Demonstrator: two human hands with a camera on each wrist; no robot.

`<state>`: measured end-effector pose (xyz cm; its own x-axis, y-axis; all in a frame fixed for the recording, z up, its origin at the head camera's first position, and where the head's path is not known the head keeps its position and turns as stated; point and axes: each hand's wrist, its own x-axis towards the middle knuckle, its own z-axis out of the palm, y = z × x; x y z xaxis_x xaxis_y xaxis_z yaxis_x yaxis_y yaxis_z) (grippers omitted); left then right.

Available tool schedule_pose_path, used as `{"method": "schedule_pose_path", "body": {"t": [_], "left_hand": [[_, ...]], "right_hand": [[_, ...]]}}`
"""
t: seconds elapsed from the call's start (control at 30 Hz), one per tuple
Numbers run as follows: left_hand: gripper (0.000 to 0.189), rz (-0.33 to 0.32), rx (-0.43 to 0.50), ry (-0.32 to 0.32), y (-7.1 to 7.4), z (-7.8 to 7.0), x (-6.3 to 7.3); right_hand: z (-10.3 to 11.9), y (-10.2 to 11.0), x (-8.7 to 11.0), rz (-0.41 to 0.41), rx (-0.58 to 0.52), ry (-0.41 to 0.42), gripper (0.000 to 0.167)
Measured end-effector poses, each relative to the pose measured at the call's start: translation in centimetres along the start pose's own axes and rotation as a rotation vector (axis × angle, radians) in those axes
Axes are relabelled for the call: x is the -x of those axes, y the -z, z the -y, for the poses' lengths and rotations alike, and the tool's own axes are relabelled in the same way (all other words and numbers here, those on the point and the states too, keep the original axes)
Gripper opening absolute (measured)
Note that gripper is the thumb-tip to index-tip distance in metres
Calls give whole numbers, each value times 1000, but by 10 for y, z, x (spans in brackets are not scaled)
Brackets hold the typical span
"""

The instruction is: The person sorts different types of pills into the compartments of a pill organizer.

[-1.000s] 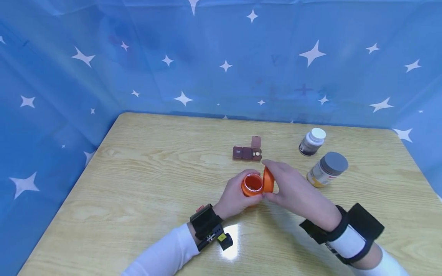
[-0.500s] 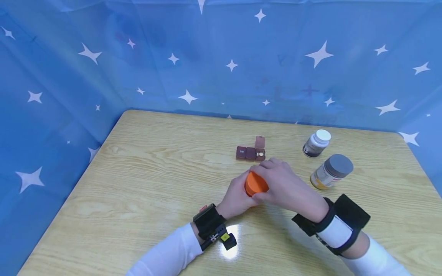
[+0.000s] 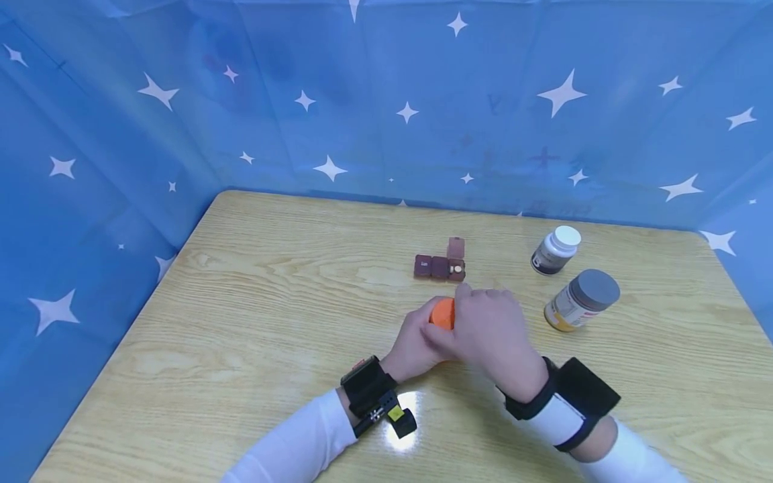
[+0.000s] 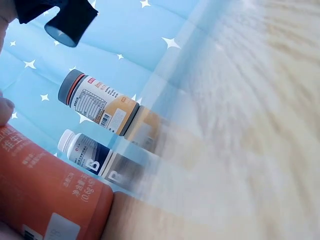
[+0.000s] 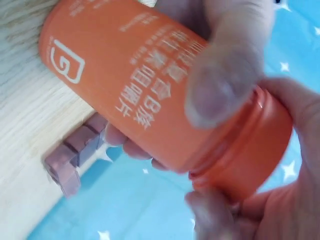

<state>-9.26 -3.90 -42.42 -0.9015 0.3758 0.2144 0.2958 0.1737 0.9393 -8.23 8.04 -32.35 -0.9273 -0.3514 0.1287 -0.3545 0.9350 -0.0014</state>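
Note:
My left hand (image 3: 415, 343) grips an orange supplement bottle (image 5: 130, 90) with white lettering, its thumb lying along the side near the neck. On the bottle's mouth sits an orange screw cap (image 5: 245, 145). The fingers and thumb of my right hand (image 3: 492, 335) are curled around that cap. Much of the cap (image 3: 443, 313) is covered by the right hand in the head view. Just beyond both hands lies a small dark red pill box (image 3: 439, 267). Its rightmost compartment has the lid (image 3: 456, 247) flipped up, and pale tablets (image 3: 457, 270) show inside.
A white-capped bottle (image 3: 555, 249) stands at the back right of the wooden table (image 3: 272, 282). Nearer stands a larger jar with a grey lid (image 3: 581, 300). A blue curtain with white stars (image 3: 362, 134) hangs behind the table's back edge.
The cap, held on edge beside the bottle's open mouth a second ago, has come down onto it. My right hand has since turned around the cap, its wrist swinging left.

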Motion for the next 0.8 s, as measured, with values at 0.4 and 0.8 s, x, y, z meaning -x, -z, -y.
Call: {"method": "schedule_pose_path", "body": {"t": [0.4,0.8], "left_hand": [[52,-5,18,30,-2,2,-1],[52,28,-14,67,-2,2,1]], "right_hand": [[-43,7,-12,139,-491,133,53],[-77,-53,-15,580,-1401,319,63]]}}
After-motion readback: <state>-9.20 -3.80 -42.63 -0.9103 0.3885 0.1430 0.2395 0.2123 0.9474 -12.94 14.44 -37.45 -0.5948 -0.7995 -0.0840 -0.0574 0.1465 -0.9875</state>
